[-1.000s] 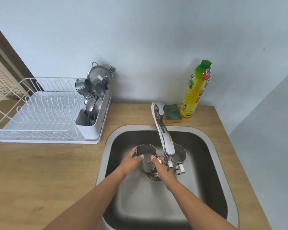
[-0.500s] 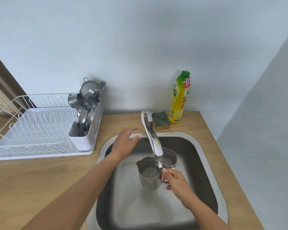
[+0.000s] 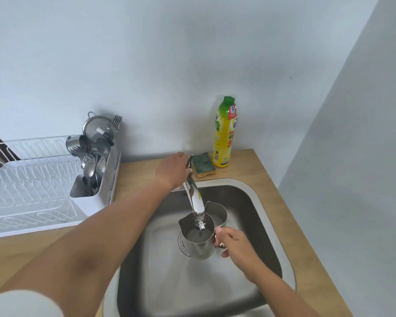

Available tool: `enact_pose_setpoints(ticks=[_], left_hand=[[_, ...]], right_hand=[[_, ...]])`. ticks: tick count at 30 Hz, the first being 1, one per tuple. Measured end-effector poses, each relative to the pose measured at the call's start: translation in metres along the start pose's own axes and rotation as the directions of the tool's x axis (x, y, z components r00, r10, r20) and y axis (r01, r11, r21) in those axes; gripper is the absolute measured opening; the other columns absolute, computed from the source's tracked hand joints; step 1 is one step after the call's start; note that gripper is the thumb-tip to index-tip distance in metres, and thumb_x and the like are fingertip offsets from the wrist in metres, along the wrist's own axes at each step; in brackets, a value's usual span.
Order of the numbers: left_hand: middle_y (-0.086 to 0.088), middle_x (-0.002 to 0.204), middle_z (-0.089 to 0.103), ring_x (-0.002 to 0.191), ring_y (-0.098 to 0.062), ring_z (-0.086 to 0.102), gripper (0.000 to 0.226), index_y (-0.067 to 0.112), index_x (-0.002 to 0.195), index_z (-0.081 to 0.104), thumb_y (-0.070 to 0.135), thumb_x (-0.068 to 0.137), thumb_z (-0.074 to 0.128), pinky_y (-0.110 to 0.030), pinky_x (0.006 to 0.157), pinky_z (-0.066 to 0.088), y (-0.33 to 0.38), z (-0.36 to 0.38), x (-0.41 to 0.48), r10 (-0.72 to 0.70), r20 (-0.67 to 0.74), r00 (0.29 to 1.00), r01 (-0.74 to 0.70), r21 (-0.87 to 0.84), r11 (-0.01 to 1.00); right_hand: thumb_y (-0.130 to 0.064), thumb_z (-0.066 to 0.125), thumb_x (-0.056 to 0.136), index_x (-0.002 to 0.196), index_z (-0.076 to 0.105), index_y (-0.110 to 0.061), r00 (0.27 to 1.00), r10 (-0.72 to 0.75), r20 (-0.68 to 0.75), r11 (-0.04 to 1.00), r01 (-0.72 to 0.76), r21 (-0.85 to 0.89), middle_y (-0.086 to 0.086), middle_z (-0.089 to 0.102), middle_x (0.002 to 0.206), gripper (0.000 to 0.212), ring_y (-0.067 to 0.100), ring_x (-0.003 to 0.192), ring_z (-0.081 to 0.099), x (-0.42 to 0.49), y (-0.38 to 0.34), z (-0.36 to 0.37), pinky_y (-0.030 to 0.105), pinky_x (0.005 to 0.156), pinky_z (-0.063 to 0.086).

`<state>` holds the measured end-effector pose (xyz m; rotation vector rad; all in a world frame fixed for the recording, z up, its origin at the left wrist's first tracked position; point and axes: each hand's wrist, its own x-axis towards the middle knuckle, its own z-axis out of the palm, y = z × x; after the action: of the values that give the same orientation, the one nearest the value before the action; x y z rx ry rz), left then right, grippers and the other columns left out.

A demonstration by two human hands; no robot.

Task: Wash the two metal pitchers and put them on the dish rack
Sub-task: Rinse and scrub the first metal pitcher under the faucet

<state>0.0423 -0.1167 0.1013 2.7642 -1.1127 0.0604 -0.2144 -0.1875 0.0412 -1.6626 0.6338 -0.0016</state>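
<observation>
My right hand (image 3: pixel 232 242) grips the handle of a metal pitcher (image 3: pixel 198 244), holding it upright in the steel sink (image 3: pixel 258 202) directly under the faucet spout (image 3: pixel 197 204). A second metal pitcher (image 3: pixel 218 213) stands just behind it, partly hidden by the spout. My left hand (image 3: pixel 173 170) is closed over the faucet lever at the base of the tap. The white dish rack (image 3: pixel 28 193) sits on the counter to the left.
The rack's cutlery bin (image 3: pixel 92 170) holds spoons, forks and a strainer. A green-and-yellow sponge (image 3: pixel 202 167) and a yellow dish soap bottle (image 3: pixel 223 133) stand behind the sink. Walls close in at the back and right. Wooden counter (image 3: pixel 21 252) surrounds the sink.
My left hand left the pitcher, rose past the sink rim and closed on the faucet lever. My right hand shifted to the handle and holds the pitcher under the spout.
</observation>
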Motion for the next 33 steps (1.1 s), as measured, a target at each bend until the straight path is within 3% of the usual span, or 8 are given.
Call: enact_pose_setpoints(ticks=[6, 13, 25, 30, 33], left_hand=[[-0.008, 0.134, 0.054, 0.115, -0.031, 0.060, 0.045, 0.011, 0.140, 0.044, 0.026, 0.098, 0.051, -0.046, 0.082, 0.052, 0.004, 0.006, 0.003, 0.025, 0.035, 0.999, -0.030, 0.135, 0.990], [-0.008, 0.131, 0.057, 0.113, -0.031, 0.062, 0.040, 0.011, 0.137, 0.047, 0.007, 0.096, 0.047, -0.044, 0.077, 0.053, 0.003, 0.007, 0.010, 0.002, 0.006, 1.000, -0.003, 0.112, 0.994], [-0.008, 0.128, 0.058, 0.117, -0.030, 0.058, 0.036, 0.015, 0.133, 0.049, 0.010, 0.098, 0.045, -0.047, 0.081, 0.052, 0.003, 0.003, 0.015, -0.032, 0.022, 0.999, 0.030, 0.093, 0.995], [-0.005, 0.135, 0.055, 0.119, -0.029, 0.058, 0.040, 0.019, 0.141, 0.044, 0.018, 0.101, 0.042, -0.044, 0.083, 0.050, 0.001, 0.003, 0.013, -0.039, 0.017, 0.999, 0.039, -0.008, 0.999], [-0.003, 0.150, 0.041, 0.129, -0.029, 0.051, 0.051, 0.024, 0.151, 0.029, 0.027, 0.102, 0.041, -0.044, 0.093, 0.047, 0.000, 0.001, 0.002, -0.080, 0.033, 0.996, 0.085, -0.160, 0.983]], right_hand=[[-0.033, 0.047, 0.100, 0.070, 0.057, -0.011, 1.000, 0.015, -0.002, 1.000, -0.015, 0.006, -0.002, 0.063, 0.076, 0.039, 0.012, 0.075, 0.055, 0.003, 0.004, 0.002, 0.027, 0.069, 0.046], [-0.034, 0.047, 0.100, 0.069, 0.056, -0.013, 1.000, 0.026, -0.001, 1.000, -0.026, 0.003, 0.000, 0.063, 0.077, 0.039, 0.013, 0.076, 0.056, 0.005, 0.008, 0.004, 0.028, 0.070, 0.047], [-0.033, 0.046, 0.101, 0.067, 0.055, -0.012, 0.999, 0.050, 0.006, 0.999, -0.050, -0.009, -0.007, 0.067, 0.072, 0.041, 0.011, 0.075, 0.058, 0.000, 0.009, 0.004, 0.028, 0.071, 0.048], [-0.034, 0.046, 0.101, 0.067, 0.056, -0.012, 0.998, 0.060, 0.008, 0.998, -0.060, -0.015, -0.005, 0.068, 0.075, 0.041, 0.014, 0.078, 0.059, 0.000, 0.011, 0.003, 0.028, 0.071, 0.049], [-0.034, 0.045, 0.101, 0.067, 0.056, -0.013, 0.998, 0.067, 0.010, 0.998, -0.066, -0.018, -0.003, 0.067, 0.076, 0.042, 0.014, 0.078, 0.059, 0.000, 0.012, 0.003, 0.028, 0.071, 0.049]])
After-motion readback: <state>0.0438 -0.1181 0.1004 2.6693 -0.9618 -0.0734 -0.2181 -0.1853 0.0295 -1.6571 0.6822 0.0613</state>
